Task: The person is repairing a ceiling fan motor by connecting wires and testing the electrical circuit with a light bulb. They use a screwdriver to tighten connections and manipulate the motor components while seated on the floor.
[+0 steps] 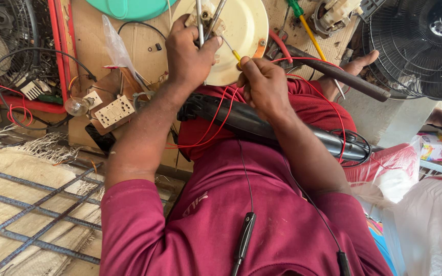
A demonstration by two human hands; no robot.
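Two hands work at a cream round housing [241, 30] resting above the person's lap. Left hand [190, 53] has its fingers wrapped around metal rods [200, 20] at the housing's centre. Right hand [263, 84] pinches a thin yellow-tipped probe [234, 52], red wires [216, 122] trailing beneath across a black handle [251, 122]

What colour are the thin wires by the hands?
The thin wires are red, clearest in the head view.
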